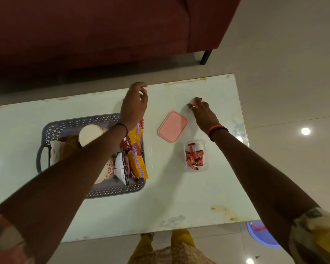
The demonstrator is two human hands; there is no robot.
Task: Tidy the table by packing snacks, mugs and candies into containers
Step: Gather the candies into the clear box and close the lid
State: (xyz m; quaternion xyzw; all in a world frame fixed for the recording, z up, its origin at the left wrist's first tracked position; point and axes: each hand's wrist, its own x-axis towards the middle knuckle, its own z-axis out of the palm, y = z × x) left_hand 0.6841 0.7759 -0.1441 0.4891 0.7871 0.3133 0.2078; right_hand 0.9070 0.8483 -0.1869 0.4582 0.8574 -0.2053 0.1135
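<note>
A grey perforated basket (71,122) on the white table (179,197) holds mugs (90,134) and snack packets (137,159). To its right stands a small clear container (206,161) with several red candies (195,157) inside, and its pink lid (172,126) lies beside it. My left hand (134,105) hovers past the basket's far edge with fingers loosely curled; a pink bit shows under it. My right hand (202,111) reaches to the far right of the table and pinches a red candy (197,100).
A dark red sofa (103,35) stands just beyond the table's far edge, with a black leg (206,57) at its right. A blue plastic item (259,233) sits on the tiled floor by the table's near right corner.
</note>
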